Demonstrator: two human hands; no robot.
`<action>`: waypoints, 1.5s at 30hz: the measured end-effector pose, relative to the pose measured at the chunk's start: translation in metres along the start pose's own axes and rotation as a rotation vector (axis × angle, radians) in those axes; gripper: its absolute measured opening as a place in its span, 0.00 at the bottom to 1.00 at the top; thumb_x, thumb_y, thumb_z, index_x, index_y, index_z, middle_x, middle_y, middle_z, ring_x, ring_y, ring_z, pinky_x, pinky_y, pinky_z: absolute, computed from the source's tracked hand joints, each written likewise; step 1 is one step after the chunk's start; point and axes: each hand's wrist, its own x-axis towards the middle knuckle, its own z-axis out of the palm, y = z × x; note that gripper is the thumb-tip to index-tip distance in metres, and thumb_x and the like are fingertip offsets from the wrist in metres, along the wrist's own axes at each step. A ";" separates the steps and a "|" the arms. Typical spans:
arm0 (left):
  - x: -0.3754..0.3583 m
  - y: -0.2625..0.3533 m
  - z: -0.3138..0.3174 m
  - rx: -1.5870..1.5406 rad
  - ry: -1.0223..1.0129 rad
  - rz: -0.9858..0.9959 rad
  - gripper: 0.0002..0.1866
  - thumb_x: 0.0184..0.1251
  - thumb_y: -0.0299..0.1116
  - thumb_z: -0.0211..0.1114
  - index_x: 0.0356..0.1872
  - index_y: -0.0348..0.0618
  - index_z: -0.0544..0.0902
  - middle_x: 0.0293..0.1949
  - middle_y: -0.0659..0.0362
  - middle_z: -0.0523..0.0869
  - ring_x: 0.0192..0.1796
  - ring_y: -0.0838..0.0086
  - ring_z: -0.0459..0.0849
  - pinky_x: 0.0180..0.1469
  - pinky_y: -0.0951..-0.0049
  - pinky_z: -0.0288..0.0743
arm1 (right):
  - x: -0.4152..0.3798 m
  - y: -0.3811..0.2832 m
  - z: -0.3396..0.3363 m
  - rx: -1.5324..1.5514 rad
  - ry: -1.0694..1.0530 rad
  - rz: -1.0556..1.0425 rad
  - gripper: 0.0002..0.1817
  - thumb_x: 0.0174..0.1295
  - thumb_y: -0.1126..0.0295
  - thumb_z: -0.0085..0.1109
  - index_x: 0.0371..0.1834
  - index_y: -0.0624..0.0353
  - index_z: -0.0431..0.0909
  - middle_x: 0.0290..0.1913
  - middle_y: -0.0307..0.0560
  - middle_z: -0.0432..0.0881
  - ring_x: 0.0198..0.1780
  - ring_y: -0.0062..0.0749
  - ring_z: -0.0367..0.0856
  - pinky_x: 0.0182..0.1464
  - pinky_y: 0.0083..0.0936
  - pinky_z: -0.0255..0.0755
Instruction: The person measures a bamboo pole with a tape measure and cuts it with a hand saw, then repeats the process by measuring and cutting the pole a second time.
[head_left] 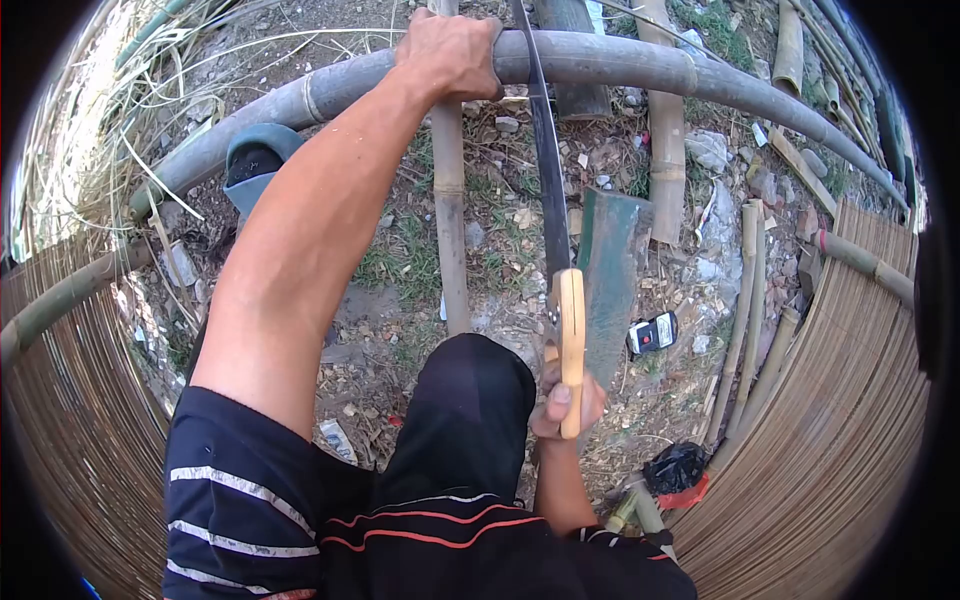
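Two bare hands apart, left hand (pixel 450 55) clamped on a thick bamboo pole (pixel 620 62) at top centre, right hand (pixel 572 408) closed round the wooden handle of a saw (pixel 552 190), blade against the pole, woven mats (pixel 825 430) at both sides.

"What is seen toward three o'clock?"

"A small black-and-white object (pixel 652 333) with a red spot is seen on the littered ground (pixel 400 345). Farther out, thin bamboo lengths (pixel 738 320) are laid near one another."

"And at four?"

"A wide slatted mat (pixel 820 420) is spread there. Between four and five, a crumpled black plastic bag (pixel 672 467) is found, with red material (pixel 685 496) shown beneath it."

"On the other side?"

"Pale loose strips (pixel 100 150) are heaped at ten; at eight, another slatted mat (pixel 80 420) is seen."
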 end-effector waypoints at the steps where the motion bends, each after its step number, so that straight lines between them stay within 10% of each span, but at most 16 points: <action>1: 0.000 -0.003 -0.002 0.005 0.002 -0.010 0.29 0.45 0.48 0.76 0.51 0.49 0.87 0.39 0.50 0.95 0.44 0.54 0.93 0.61 0.51 0.75 | -0.003 -0.009 -0.003 -0.040 0.008 0.021 0.20 0.75 0.63 0.49 0.24 0.64 0.75 0.16 0.42 0.76 0.21 0.25 0.76 0.26 0.30 0.72; 7: -0.003 0.000 0.002 -0.031 0.033 0.007 0.31 0.46 0.49 0.76 0.54 0.50 0.87 0.38 0.51 0.94 0.44 0.55 0.93 0.61 0.51 0.75 | 0.157 0.010 0.091 -0.005 0.014 -0.059 0.19 0.75 0.68 0.63 0.25 0.60 0.71 0.17 0.42 0.70 0.15 0.31 0.69 0.22 0.33 0.62; 14: 0.002 0.001 0.005 0.007 -0.054 -0.020 0.33 0.44 0.50 0.77 0.55 0.50 0.88 0.39 0.50 0.94 0.45 0.55 0.94 0.63 0.53 0.74 | -0.003 -0.014 -0.017 -0.054 -0.044 0.086 0.14 0.68 0.69 0.56 0.33 0.73 0.81 0.21 0.52 0.77 0.20 0.41 0.81 0.25 0.34 0.74; 19: -0.002 0.004 -0.007 -0.058 -0.050 -0.019 0.31 0.45 0.47 0.76 0.54 0.49 0.87 0.40 0.50 0.95 0.45 0.55 0.94 0.64 0.55 0.73 | 0.138 0.013 0.073 -0.065 -0.040 0.006 0.10 0.67 0.73 0.60 0.28 0.65 0.77 0.20 0.50 0.75 0.19 0.42 0.78 0.24 0.35 0.71; 27: 0.005 -0.002 -0.002 -0.056 -0.122 -0.026 0.35 0.43 0.50 0.79 0.56 0.48 0.85 0.42 0.49 0.94 0.47 0.54 0.93 0.66 0.52 0.72 | 0.007 -0.012 -0.001 -0.034 0.015 0.024 0.14 0.69 0.69 0.58 0.35 0.73 0.84 0.22 0.50 0.80 0.21 0.36 0.82 0.26 0.32 0.74; 32: -0.002 0.000 -0.010 -0.094 -0.057 -0.005 0.33 0.44 0.50 0.78 0.55 0.49 0.86 0.40 0.50 0.95 0.46 0.54 0.93 0.62 0.54 0.72 | 0.154 0.016 0.090 -0.040 -0.011 0.018 0.14 0.70 0.70 0.64 0.26 0.63 0.75 0.19 0.48 0.71 0.17 0.43 0.73 0.23 0.35 0.66; 38: 0.007 -0.007 0.002 -0.072 -0.048 -0.010 0.31 0.45 0.46 0.76 0.55 0.50 0.87 0.40 0.48 0.95 0.46 0.52 0.93 0.65 0.54 0.71 | 0.003 0.009 0.004 -0.046 0.007 0.017 0.20 0.71 0.61 0.52 0.28 0.68 0.80 0.20 0.44 0.79 0.21 0.28 0.81 0.30 0.28 0.78; 40: 0.007 -0.005 0.002 -0.057 -0.102 -0.020 0.37 0.45 0.49 0.77 0.62 0.52 0.86 0.41 0.49 0.95 0.46 0.54 0.93 0.67 0.54 0.71 | 0.009 -0.013 0.001 -0.001 -0.002 0.050 0.14 0.67 0.69 0.57 0.33 0.72 0.83 0.23 0.55 0.80 0.21 0.43 0.83 0.26 0.35 0.75; 45: -0.002 -0.008 0.002 -0.052 -0.020 -0.012 0.33 0.44 0.48 0.78 0.57 0.51 0.87 0.40 0.50 0.95 0.46 0.55 0.94 0.66 0.53 0.72 | 0.155 0.014 0.091 0.001 -0.007 0.035 0.19 0.73 0.70 0.63 0.23 0.61 0.70 0.17 0.45 0.69 0.15 0.36 0.68 0.21 0.33 0.62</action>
